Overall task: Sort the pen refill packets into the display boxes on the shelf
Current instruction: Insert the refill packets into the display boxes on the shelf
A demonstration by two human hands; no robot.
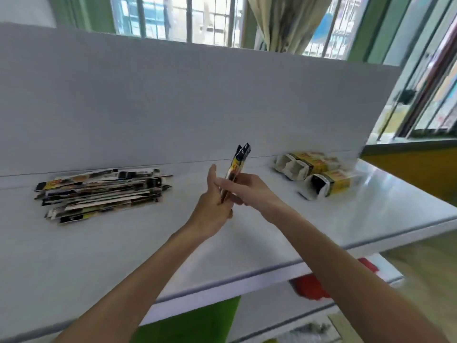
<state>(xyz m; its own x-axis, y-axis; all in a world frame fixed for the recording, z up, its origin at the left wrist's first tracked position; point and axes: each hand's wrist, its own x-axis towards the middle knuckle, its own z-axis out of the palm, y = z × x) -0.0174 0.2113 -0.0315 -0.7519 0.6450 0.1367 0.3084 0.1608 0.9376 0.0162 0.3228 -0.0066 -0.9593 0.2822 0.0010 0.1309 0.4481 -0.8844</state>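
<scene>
Black-and-yellow refill packets [237, 167] stand nearly upright above the white shelf [259, 246]. My left hand [213, 209] and right hand [248, 191] both clasp their lower ends, and the tops poke out above my fingers. To my left lies the loose pile [99, 191]; to my right, the display boxes [315, 174] lie on their sides.

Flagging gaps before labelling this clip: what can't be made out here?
Head view throughout.
Held packets: lower ends hidden by the left hand and right hand; count unclear.
Pile: print blurred, count unclear.
Boxes: motion blur; labels unreadable, contents unclear.
Red thing under the shelf: partly behind the right arm; blurred, unidentifiable.
</scene>
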